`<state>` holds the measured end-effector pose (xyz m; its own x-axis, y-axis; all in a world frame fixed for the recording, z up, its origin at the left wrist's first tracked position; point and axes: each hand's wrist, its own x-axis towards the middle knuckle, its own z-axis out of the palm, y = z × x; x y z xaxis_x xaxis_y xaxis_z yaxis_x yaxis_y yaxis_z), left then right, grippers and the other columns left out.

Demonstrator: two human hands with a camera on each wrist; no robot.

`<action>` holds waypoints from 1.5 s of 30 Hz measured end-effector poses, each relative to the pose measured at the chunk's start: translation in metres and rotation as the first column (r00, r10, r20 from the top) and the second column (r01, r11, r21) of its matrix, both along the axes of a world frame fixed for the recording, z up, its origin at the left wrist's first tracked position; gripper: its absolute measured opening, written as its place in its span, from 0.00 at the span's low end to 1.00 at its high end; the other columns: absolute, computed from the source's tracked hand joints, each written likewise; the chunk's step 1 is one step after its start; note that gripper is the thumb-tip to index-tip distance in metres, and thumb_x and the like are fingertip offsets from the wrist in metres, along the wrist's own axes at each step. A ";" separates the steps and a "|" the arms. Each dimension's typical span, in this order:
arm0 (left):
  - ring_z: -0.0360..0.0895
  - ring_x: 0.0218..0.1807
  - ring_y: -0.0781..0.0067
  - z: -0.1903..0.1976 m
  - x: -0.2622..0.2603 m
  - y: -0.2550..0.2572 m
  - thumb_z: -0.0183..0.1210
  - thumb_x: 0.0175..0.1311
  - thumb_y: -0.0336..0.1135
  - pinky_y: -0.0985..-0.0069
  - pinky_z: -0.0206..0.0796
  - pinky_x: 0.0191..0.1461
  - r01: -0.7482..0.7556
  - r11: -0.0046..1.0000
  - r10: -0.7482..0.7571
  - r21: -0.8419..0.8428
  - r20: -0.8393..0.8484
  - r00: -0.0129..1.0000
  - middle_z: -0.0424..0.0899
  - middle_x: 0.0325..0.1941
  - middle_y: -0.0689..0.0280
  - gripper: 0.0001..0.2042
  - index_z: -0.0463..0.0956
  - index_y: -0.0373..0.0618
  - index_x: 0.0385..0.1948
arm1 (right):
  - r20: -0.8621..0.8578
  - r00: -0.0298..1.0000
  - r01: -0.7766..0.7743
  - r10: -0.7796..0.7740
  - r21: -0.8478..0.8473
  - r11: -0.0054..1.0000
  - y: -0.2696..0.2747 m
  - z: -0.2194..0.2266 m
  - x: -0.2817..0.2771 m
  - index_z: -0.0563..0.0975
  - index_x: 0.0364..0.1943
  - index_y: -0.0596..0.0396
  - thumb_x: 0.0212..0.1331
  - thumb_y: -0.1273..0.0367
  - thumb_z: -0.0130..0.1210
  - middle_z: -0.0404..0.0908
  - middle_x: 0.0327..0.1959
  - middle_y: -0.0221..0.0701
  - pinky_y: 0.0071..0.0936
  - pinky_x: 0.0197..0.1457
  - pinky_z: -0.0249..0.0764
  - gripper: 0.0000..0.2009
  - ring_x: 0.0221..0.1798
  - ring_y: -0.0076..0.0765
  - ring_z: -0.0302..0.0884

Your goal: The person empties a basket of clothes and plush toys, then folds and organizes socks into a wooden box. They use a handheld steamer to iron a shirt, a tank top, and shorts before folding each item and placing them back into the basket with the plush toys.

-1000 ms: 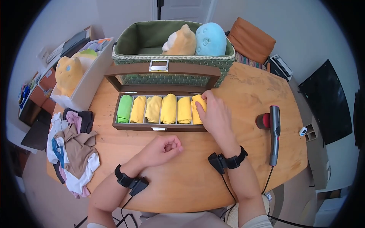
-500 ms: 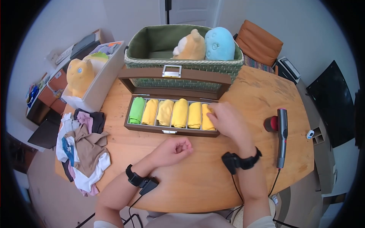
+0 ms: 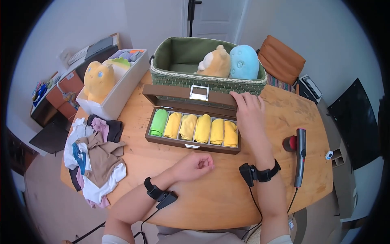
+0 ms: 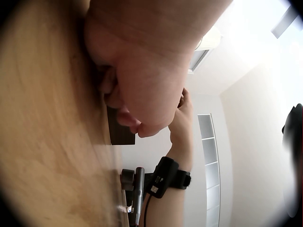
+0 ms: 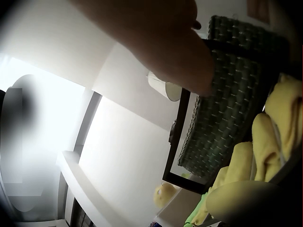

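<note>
A brown compartment box (image 3: 162,140) stands with its lid (image 3: 168,91) raised; the lid has a window and a silver clasp (image 3: 199,93). Inside, a row of rolled cloths fills the compartments: one green roll (image 3: 159,123) at the left end, then several yellow rolls (image 3: 202,128). My right hand (image 3: 251,118) holds the lid by its upper right corner, fingers bent at the edge and thumb hidden. In front of the box my left hand (image 3: 193,166) rests on the table, fingers loosely curled round nothing.
Behind the lid stands a green woven basket (image 3: 170,79) with two plush toys. A white bin (image 3: 126,89) holding a yellow plush (image 3: 98,81) is at the left, above a heap of clothes (image 3: 99,156). A corded grey-and-red appliance (image 3: 300,158) lies at the right.
My right hand has left the rightmost yellow roll and moved up to the lid's right corner. The left hand stays in front of the box. The head view has shifted.
</note>
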<state>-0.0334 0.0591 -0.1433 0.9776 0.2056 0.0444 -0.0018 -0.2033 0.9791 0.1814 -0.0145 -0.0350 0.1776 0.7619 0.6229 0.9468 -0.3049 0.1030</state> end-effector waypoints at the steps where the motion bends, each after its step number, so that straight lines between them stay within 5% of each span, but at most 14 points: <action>1: 0.61 0.21 0.89 0.005 -0.001 0.000 0.61 0.70 0.33 0.82 0.55 0.25 0.015 0.999 -0.014 0.052 -0.012 1.000 0.69 0.18 0.78 0.07 0.75 0.43 0.31 | -0.062 0.997 -0.050 0.049 -0.025 0.998 -0.006 0.003 -0.003 0.76 0.59 0.51 0.57 0.73 0.57 0.77 0.49 0.30 0.46 0.65 0.67 0.22 0.57 0.38 0.74; 8: 0.62 0.19 0.85 0.011 -0.002 -0.002 0.62 0.64 0.30 0.78 0.56 0.25 0.023 0.984 -0.026 0.179 0.016 1.000 0.68 0.14 0.73 0.06 0.75 0.42 0.28 | -0.163 0.957 -0.255 0.241 -0.067 0.965 -0.050 -0.001 -0.029 0.80 0.48 0.52 0.50 0.77 0.58 0.81 0.44 0.29 0.37 0.50 0.75 0.18 0.48 0.39 0.79; 15: 0.63 0.19 0.84 0.010 -0.002 -0.002 0.62 0.63 0.30 0.78 0.58 0.25 0.016 0.976 -0.016 0.218 0.000 1.000 0.70 0.14 0.72 0.06 0.76 0.42 0.28 | -0.081 0.961 -0.270 0.266 -0.040 0.962 -0.062 -0.036 -0.033 0.81 0.45 0.52 0.48 0.76 0.61 0.82 0.45 0.29 0.38 0.53 0.76 0.16 0.49 0.39 0.79; 36: 0.65 0.18 0.78 0.016 -0.004 -0.003 0.62 0.58 0.31 0.75 0.59 0.26 0.024 0.978 -0.008 0.206 -0.083 0.997 0.68 0.13 0.71 0.03 0.79 0.44 0.27 | -0.107 0.939 -0.335 0.328 -0.054 0.941 -0.055 -0.039 -0.050 0.82 0.42 0.49 0.55 0.66 0.67 0.80 0.41 0.27 0.37 0.54 0.70 0.11 0.47 0.33 0.78; 41: 0.71 0.19 0.71 0.023 -0.006 -0.001 0.63 0.54 0.33 0.71 0.64 0.28 0.104 0.951 -0.062 0.291 -0.151 0.987 0.73 0.14 0.67 0.06 0.77 0.44 0.22 | -0.524 0.725 -0.505 0.446 0.035 0.862 -0.031 -0.040 -0.063 0.82 0.42 0.53 0.56 0.69 0.65 0.80 0.41 0.29 0.39 0.52 0.73 0.11 0.47 0.39 0.78; 45: 0.74 0.20 0.67 0.020 -0.007 0.000 0.63 0.53 0.34 0.69 0.65 0.29 0.119 0.945 -0.089 0.306 -0.111 0.990 0.75 0.15 0.66 0.08 0.76 0.45 0.19 | -0.595 0.682 -0.509 0.426 0.032 0.860 -0.014 -0.036 -0.070 0.81 0.45 0.54 0.54 0.68 0.67 0.78 0.48 0.33 0.43 0.57 0.72 0.14 0.52 0.44 0.77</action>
<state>-0.0404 0.0589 -0.1233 0.9957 0.0930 -0.0037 0.0500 -0.5012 0.8639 0.1118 -0.0289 -0.0710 0.0608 0.9058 0.4193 0.8551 0.1694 -0.4901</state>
